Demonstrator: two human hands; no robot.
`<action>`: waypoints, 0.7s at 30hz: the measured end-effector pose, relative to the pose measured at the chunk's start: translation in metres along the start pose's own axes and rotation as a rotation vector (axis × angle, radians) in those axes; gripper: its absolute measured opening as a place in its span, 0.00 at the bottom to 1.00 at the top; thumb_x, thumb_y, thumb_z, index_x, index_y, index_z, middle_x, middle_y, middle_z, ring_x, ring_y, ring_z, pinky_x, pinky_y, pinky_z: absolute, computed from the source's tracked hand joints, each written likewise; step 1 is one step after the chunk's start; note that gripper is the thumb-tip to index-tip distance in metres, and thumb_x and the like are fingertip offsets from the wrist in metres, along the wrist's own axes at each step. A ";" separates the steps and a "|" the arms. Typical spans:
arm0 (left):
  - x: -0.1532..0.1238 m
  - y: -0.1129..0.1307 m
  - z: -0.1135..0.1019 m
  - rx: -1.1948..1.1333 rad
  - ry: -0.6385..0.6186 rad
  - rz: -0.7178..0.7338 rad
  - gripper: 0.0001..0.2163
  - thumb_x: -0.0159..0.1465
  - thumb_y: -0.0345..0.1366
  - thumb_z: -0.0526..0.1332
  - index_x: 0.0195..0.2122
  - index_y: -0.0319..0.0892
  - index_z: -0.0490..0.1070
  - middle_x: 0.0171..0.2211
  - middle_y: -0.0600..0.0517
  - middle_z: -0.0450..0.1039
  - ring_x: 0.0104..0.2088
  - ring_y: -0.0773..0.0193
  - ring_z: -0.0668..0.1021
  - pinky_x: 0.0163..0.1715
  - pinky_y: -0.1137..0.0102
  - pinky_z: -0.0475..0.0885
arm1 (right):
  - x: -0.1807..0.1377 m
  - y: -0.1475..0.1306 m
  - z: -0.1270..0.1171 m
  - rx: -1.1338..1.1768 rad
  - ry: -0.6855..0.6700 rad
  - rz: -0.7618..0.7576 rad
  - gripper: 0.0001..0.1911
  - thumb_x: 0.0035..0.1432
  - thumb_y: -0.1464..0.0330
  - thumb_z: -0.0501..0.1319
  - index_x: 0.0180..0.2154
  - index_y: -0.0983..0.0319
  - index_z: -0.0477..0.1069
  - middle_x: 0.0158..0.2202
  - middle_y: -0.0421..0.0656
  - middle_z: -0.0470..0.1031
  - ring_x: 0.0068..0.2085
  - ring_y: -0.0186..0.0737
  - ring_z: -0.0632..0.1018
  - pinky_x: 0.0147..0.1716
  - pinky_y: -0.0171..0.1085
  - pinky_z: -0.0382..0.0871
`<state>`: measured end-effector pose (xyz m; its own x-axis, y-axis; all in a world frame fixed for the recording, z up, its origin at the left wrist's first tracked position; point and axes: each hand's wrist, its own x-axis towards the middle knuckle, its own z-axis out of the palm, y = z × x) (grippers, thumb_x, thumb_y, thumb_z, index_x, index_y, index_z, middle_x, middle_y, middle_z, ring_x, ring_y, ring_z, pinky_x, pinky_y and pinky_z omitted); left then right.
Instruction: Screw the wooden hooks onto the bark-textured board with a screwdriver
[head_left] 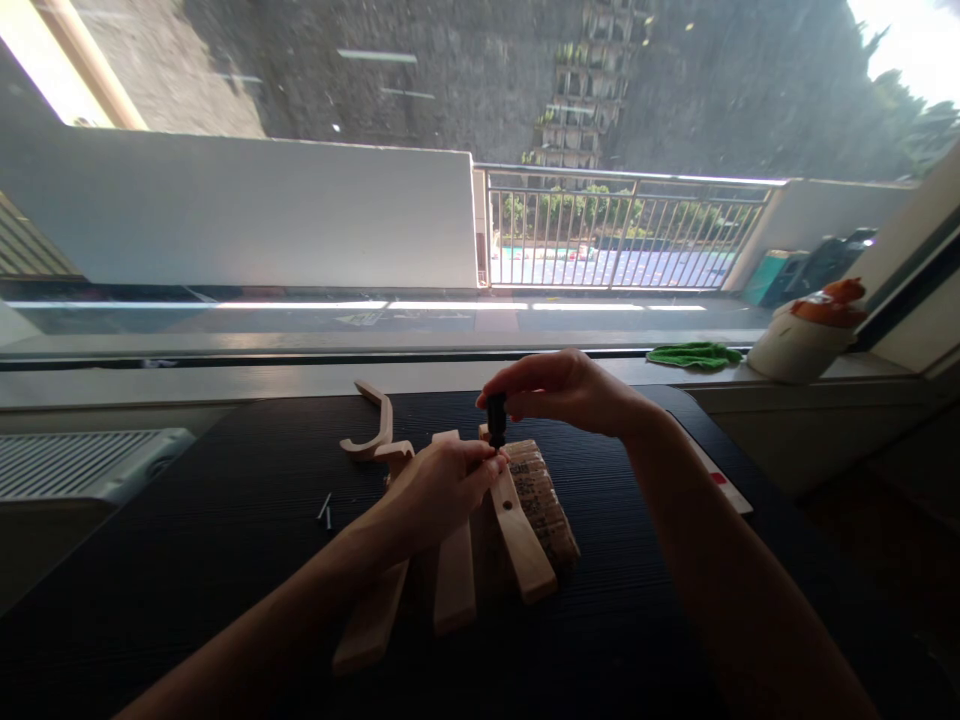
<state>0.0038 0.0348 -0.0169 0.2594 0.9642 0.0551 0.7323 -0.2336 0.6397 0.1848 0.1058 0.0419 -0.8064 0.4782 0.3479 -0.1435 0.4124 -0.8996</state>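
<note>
My right hand (561, 388) is closed around the black handle of a small screwdriver (496, 412), held upright over a wooden slat (521, 535). My left hand (442, 485) is curled on the wooden pieces, its fingertips pinched at the screwdriver's tip. Several pale wooden slats (454, 575) fan out toward me on the black table (225, 560). A block with printed labels (541, 505) lies under the slats. A curved wooden piece (373, 432) rests behind my left hand.
Two small dark screws (325, 511) lie on the table left of the slats. A white strip with a red mark (716, 472) sits at the right edge. On the window sill are a green cloth (694, 354) and a white pot (802, 340). A radiator (82, 462) is at left.
</note>
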 end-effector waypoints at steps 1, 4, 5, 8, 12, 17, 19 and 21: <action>0.000 0.000 0.000 -0.001 0.003 -0.002 0.18 0.62 0.46 0.48 0.31 0.41 0.73 0.21 0.54 0.69 0.21 0.69 0.68 0.20 0.75 0.57 | 0.000 0.000 0.000 -0.006 0.010 -0.002 0.13 0.53 0.72 0.59 0.43 0.64 0.71 0.42 0.44 0.75 0.43 0.38 0.75 0.45 0.41 0.69; 0.000 0.000 0.001 -0.003 0.019 -0.009 0.18 0.61 0.46 0.48 0.31 0.41 0.73 0.21 0.54 0.69 0.22 0.69 0.68 0.20 0.75 0.57 | 0.001 0.002 0.001 -0.040 0.033 -0.012 0.12 0.52 0.72 0.60 0.41 0.64 0.71 0.41 0.45 0.75 0.41 0.37 0.75 0.43 0.40 0.70; 0.000 0.000 0.002 -0.003 0.022 -0.012 0.18 0.61 0.46 0.48 0.32 0.41 0.73 0.21 0.54 0.69 0.22 0.69 0.68 0.20 0.75 0.56 | 0.001 0.002 0.001 -0.055 0.043 -0.015 0.12 0.52 0.72 0.60 0.41 0.64 0.71 0.40 0.45 0.75 0.41 0.37 0.75 0.42 0.40 0.70; 0.001 0.000 0.002 -0.003 0.024 -0.017 0.18 0.61 0.46 0.49 0.31 0.40 0.73 0.22 0.53 0.69 0.22 0.69 0.68 0.20 0.75 0.57 | 0.002 0.003 0.001 -0.102 0.069 -0.022 0.12 0.52 0.71 0.61 0.40 0.64 0.71 0.39 0.44 0.75 0.40 0.37 0.75 0.41 0.40 0.70; 0.001 0.000 0.002 -0.008 0.027 -0.016 0.18 0.61 0.45 0.49 0.31 0.40 0.73 0.22 0.53 0.70 0.22 0.69 0.68 0.20 0.75 0.57 | 0.002 0.003 0.001 -0.179 0.100 -0.036 0.11 0.51 0.70 0.62 0.39 0.66 0.71 0.36 0.44 0.74 0.37 0.35 0.74 0.39 0.38 0.69; 0.000 0.000 0.003 -0.031 0.022 -0.026 0.17 0.61 0.46 0.49 0.34 0.42 0.74 0.21 0.53 0.69 0.21 0.68 0.67 0.19 0.74 0.56 | 0.002 0.004 0.001 -0.211 0.126 -0.030 0.12 0.48 0.69 0.64 0.37 0.65 0.69 0.32 0.41 0.71 0.31 0.30 0.70 0.31 0.34 0.67; 0.000 0.000 0.003 -0.041 0.018 -0.030 0.17 0.61 0.46 0.49 0.35 0.42 0.74 0.20 0.54 0.68 0.20 0.68 0.67 0.19 0.74 0.56 | 0.003 0.005 0.001 -0.192 0.129 -0.024 0.12 0.47 0.68 0.64 0.36 0.64 0.69 0.30 0.39 0.70 0.30 0.29 0.69 0.29 0.32 0.66; 0.001 -0.001 0.003 -0.052 0.021 -0.030 0.17 0.60 0.47 0.49 0.35 0.42 0.74 0.20 0.54 0.68 0.20 0.69 0.67 0.18 0.75 0.55 | 0.003 0.006 0.001 -0.180 0.133 -0.017 0.12 0.47 0.67 0.65 0.35 0.64 0.68 0.29 0.38 0.68 0.29 0.28 0.68 0.29 0.32 0.65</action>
<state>0.0051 0.0353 -0.0202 0.2244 0.9731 0.0511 0.7054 -0.1984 0.6805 0.1807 0.1091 0.0374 -0.7200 0.5635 0.4051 -0.0418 0.5474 -0.8358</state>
